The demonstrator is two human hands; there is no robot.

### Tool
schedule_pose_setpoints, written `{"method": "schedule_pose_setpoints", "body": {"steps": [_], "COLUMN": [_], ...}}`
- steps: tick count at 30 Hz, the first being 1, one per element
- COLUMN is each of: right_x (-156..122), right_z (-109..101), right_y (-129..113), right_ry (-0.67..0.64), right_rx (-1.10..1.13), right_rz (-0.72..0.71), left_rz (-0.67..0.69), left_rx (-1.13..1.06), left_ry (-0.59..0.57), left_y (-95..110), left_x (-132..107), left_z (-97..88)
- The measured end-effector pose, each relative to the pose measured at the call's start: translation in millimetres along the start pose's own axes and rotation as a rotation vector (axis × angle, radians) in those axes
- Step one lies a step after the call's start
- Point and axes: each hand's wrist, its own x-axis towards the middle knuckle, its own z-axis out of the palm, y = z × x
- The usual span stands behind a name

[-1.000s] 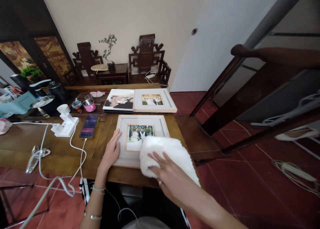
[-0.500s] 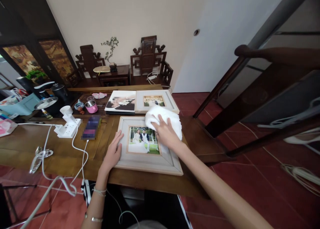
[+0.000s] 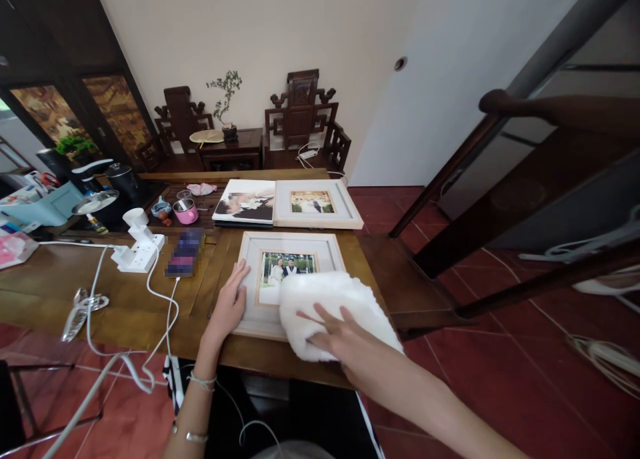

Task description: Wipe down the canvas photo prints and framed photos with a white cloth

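A picture frame (image 3: 249,312) with a pale border lies flat on the table, holding a photo (image 3: 270,272) of two people outdoors. My left hand (image 3: 230,304) rests along its left border, fingers stretched out and touching the frame. My right hand (image 3: 333,335) grips a fluffy white cloth (image 3: 345,289), its fingers spread over the top and pressed into the pile. The cloth covers the frame's lower right corner and part of the photo, and overhangs the frame toward the table's right edge.
Behind lie a second picture frame (image 3: 345,205) and a photo album (image 3: 245,209). To the left are a phone (image 3: 185,253), a power strip (image 3: 143,253) with cables, a pink cup (image 3: 185,211) and a clear hair clip (image 3: 80,315). A wooden chair (image 3: 450,205) stands at the right.
My right hand has drawn the cloth from the frame's upper right corner down toward me, over the lower right corner. The cloth looks more spread out. My left hand stays on the left border.
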Motion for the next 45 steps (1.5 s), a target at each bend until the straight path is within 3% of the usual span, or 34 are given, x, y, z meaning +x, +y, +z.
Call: {"method": "schedule_pose_setpoints", "body": {"steps": [4, 8, 12, 16, 21, 25, 30, 33, 36, 39, 42, 45], "right_x": [-1.9, 38.3, 84.7, 109.5, 96.4, 56.4, 9.8, 2.7, 13.0, 35.5, 63.3, 87.1], "right_z": [0.6, -2.6, -21.4, -25.6, -5.5, 1.1, 1.6, 9.0, 20.3, 24.1, 13.7, -1.4], "right_y": [6.1, 40.8, 78.8, 91.8, 64.6, 22.6, -24.9, -31.2, -14.6, 18.7, 55.8, 81.3], "right_ry": [0.049, 0.177, 0.312, 0.264, 0.142, 0.062, -0.153, -0.13, 0.018, 0.176, 0.277, 0.292], "right_rx": [0.007, -0.182, -0.39, -0.438, -0.416, -0.392, -0.198, -0.121, -0.107, -0.15, -0.23, -0.255], "right_rz": [-0.035, 0.075, 0.262, 0.277, 0.241, 0.214, 0.16, 0.128, 0.121, 0.155, 0.253, 0.304], "left_rz": [0.004, 0.003, 0.005, -0.016, -0.03, -0.013, -0.014, -0.018, -0.023, -0.013, -0.009, -0.011], "left_rx": [0.007, 0.017, 0.012, 0.01, 0.006, 0.025, 0.029, 0.026, 0.017, -0.006, -0.013, -0.006], "left_ry": [0.006, -0.014, -0.014, 0.0, -0.003, 0.002, 0.004, -0.014, -0.031, -0.036, -0.043, -0.052], "left_y": [-0.2, 1.3, 1.2, -0.2, 0.0, 1.4, 4.0, 5.6, 6.0, 5.5, 4.9, 4.4], "left_x": [-1.7, -3.1, -2.9, -1.8, -1.2, -1.0, -1.2, -1.3, -1.4, -1.6, -1.7, -1.4], "left_z": [0.8, 0.2, -0.3, 0.9, 2.1, 2.1, 1.6, 0.6, -0.5, -1.4, -2.0, -1.8]}}
